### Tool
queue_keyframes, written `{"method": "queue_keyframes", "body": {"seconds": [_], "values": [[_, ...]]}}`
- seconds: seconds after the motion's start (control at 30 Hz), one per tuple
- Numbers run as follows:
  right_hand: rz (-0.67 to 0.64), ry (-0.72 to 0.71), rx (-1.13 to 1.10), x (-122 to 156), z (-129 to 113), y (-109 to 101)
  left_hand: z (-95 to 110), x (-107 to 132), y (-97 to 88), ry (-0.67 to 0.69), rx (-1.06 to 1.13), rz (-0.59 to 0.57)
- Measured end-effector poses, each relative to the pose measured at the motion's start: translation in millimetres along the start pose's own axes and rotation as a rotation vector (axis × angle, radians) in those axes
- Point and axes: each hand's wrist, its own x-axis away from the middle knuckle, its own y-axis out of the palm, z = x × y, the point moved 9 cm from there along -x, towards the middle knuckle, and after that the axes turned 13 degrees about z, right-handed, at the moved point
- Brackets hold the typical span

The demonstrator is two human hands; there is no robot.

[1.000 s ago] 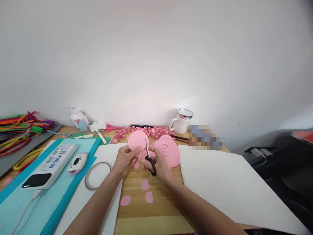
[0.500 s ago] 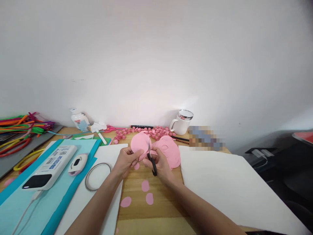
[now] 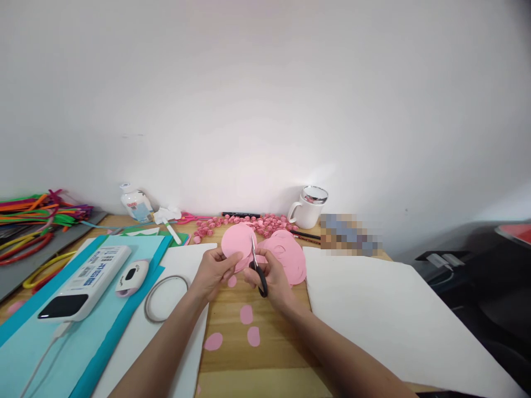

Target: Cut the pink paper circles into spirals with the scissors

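Observation:
Between thumb and fingers, my left hand (image 3: pixel 216 269) pinches a round pink paper disc (image 3: pixel 237 239). My right hand (image 3: pixel 271 276) is closed on the black handles of a pair of scissors (image 3: pixel 258 272); the blades point up and lie against the disc's right edge. Just beyond my right hand is a pile of pink paper circles (image 3: pixel 290 258). Small pink paper pieces (image 3: pixel 246 314) lie on the wooden table (image 3: pixel 265 354) below my hands. Many little rolled pink paper roses (image 3: pixel 271 224) are spread behind the disc.
A white mug (image 3: pixel 309 209) and a white bottle (image 3: pixel 136 204) stand near the wall. White boards (image 3: pixel 385 309) lie to the right and left. Blue sheets (image 3: pixel 105 309) bear a white power bank (image 3: pixel 85 284) with a cable. Colourful pipe cleaners (image 3: pixel 37 213) are heaped far left.
The scissors have turned slightly, and more of their blades shows along the disc's right edge. My left hand and the disc have barely moved.

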Motion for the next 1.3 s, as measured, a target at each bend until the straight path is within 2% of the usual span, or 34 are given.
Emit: {"method": "queue_keyframes", "body": {"seconds": [0.37,0.57,0.67,0.77,0.9,1.3], "values": [[0.006,0.018,0.008,-2,10,-3,2,0,0.1,0.013,0.058,-0.001],[0.019,0.055,0.064,-1,9,-2,-4,2,9.3,-0.069,0.153,-0.098],[0.013,0.070,0.073,1,9,0,-4,0,6.1,-0.070,0.166,-0.059],[0.014,0.085,0.082,2,10,1,-1,-3,-0.5,-0.038,0.151,0.014],[-0.001,0.089,0.093,2,13,2,0,-3,-3.3,-0.027,0.110,0.045],[-0.010,-0.011,-0.020,-2,-1,2,-8,2,3.9,-0.076,0.020,-0.039]]}}
